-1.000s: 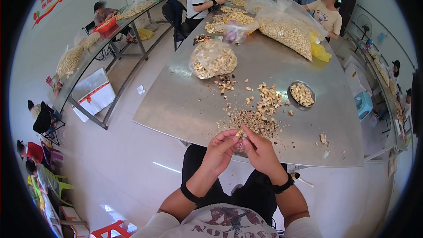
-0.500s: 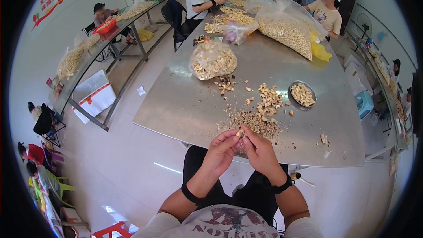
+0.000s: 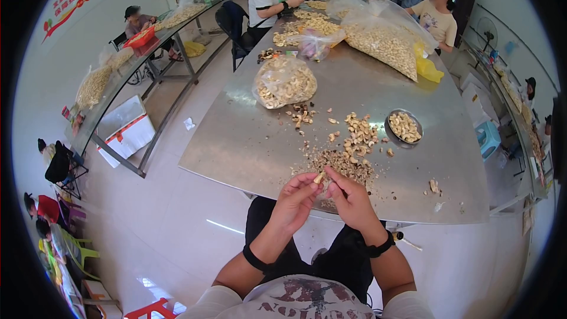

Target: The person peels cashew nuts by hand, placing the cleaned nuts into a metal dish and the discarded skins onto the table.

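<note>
My left hand point(image 3: 297, 199) pinches a pale cashew nut point(image 3: 319, 177) between thumb and fingertips, just above the table's front edge. Close to its right is my right hand point(image 3: 352, 201), with index finger stretched toward the nut and thumb apart from it; whether the fingertip touches cannot be made out. Beneath and beyond the hands lies a heap of brown skin crumbs point(image 3: 342, 164). Loose cashews point(image 3: 359, 133) are piled behind it. A small round metal bowl point(image 3: 421, 132) of cashews stands to the right.
A tied clear bag of cashews point(image 3: 284, 82) sits on the metal table point(image 3: 236, 142). Behind it lie a large bag of cashews point(image 3: 381, 41) and a yellow bag point(image 3: 429, 71). Several people work around the far end. Another long table point(image 3: 127, 62) runs along the left.
My right thumb and fingers have drawn slightly away from the cashew, leaving more of it showing. My left hand still holds the nut in nearly the same place.
</note>
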The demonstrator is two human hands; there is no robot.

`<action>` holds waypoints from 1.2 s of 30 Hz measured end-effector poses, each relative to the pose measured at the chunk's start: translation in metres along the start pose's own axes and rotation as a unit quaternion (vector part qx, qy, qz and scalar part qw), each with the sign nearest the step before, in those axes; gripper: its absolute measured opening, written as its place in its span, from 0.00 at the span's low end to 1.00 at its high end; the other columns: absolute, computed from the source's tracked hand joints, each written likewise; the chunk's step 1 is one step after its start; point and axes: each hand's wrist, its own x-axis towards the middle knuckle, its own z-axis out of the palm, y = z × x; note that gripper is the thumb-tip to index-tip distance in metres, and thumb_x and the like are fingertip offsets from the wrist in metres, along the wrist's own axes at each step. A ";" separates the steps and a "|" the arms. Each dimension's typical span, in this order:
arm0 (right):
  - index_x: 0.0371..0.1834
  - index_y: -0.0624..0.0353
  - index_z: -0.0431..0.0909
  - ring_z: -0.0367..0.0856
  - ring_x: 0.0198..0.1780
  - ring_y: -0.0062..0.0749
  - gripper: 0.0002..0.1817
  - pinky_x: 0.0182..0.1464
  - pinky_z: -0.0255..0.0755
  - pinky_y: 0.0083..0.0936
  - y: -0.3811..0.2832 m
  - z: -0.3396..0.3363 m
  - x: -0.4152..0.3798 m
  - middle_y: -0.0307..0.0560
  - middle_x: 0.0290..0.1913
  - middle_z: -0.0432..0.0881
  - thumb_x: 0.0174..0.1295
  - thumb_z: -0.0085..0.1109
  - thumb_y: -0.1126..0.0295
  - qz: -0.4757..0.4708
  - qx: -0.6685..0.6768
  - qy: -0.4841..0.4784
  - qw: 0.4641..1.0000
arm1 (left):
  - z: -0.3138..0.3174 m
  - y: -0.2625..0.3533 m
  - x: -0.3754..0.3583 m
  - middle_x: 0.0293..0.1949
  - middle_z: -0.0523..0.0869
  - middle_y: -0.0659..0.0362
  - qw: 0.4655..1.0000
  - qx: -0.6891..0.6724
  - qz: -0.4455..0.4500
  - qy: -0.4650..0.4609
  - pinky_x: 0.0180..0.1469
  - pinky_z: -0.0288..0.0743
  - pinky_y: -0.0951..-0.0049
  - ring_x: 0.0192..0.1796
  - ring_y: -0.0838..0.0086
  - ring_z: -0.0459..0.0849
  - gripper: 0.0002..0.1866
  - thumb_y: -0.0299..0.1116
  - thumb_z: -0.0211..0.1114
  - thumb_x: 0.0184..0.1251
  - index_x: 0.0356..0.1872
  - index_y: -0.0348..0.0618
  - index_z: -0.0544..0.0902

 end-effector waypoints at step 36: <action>0.67 0.58 0.66 0.81 0.35 0.36 0.26 0.40 0.75 0.25 -0.005 0.007 -0.008 0.53 0.41 0.81 0.64 0.51 0.77 -0.115 -0.194 0.014 0.974 | 0.000 -0.001 -0.004 0.36 0.84 0.58 0.999 0.019 0.010 0.041 0.43 0.76 0.77 0.37 0.76 0.82 0.07 0.23 0.62 0.65 0.43 0.38 0.80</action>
